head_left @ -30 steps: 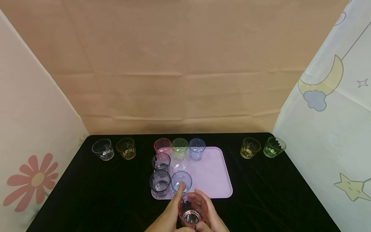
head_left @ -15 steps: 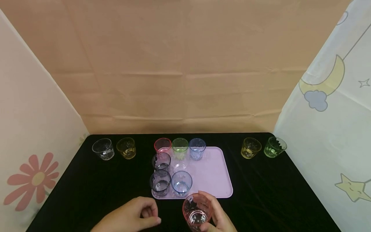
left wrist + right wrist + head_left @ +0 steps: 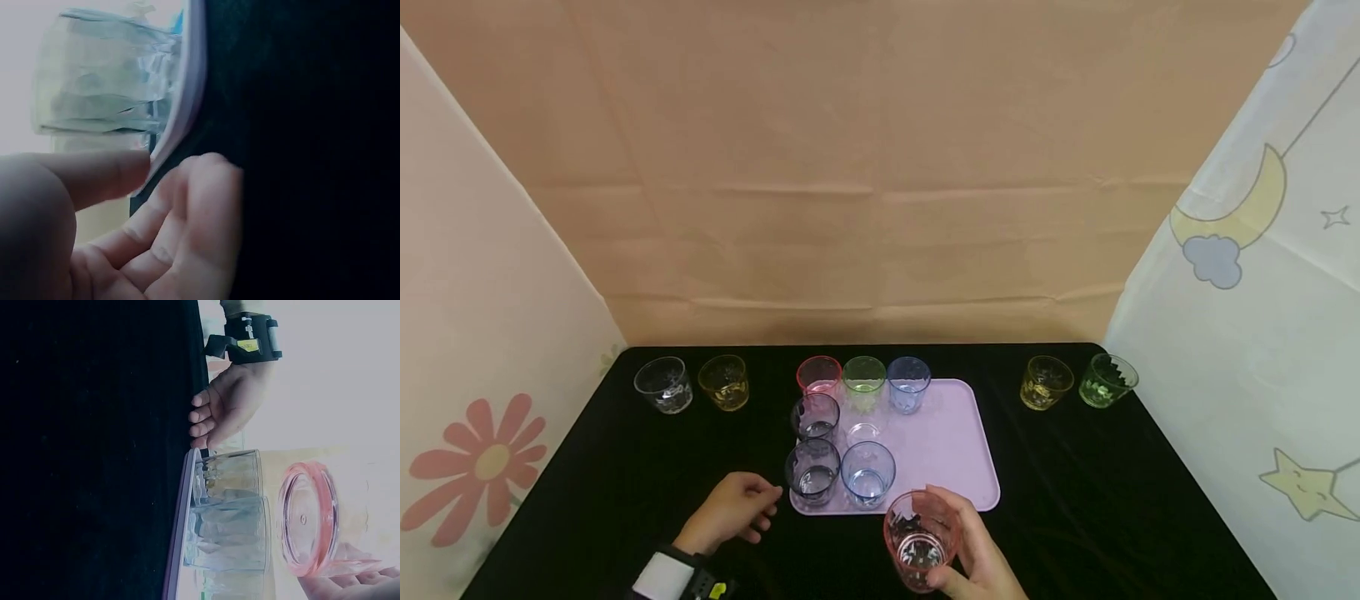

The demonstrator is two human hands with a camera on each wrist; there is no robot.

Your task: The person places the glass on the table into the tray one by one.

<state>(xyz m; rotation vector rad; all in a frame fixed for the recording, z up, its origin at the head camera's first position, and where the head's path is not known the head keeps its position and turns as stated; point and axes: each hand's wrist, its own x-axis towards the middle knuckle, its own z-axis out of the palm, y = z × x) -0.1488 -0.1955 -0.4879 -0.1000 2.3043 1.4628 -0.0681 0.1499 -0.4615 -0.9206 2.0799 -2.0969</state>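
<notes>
My right hand (image 3: 976, 550) holds a clear pink glass (image 3: 922, 546) in front of the tray's near edge, thumb on one side and fingers round the other. In the right wrist view the base of the pink glass (image 3: 307, 519) shows. My left hand (image 3: 733, 508) holds nothing, its fingers loosely bent, just left of the tray's near-left corner. On the pink tray (image 3: 951, 454) a dark grey glass (image 3: 814, 475) and a light blue glass (image 3: 868, 477) stand side by side at the front. Another dark grey glass (image 3: 816, 418) is behind them.
A red glass (image 3: 819, 375), a green glass (image 3: 864, 377) and a blue glass (image 3: 908, 387) line the tray's back. Clear (image 3: 666, 387) and yellow glasses (image 3: 726, 385) stand far left on the black table (image 3: 625, 500). A yellow (image 3: 1045, 385) and a green glass (image 3: 1107, 383) stand far right.
Both hands were round the pink glass; the left hand let go and moved left, then forward to beside the tray. The right hand has shifted slightly right with the glass.
</notes>
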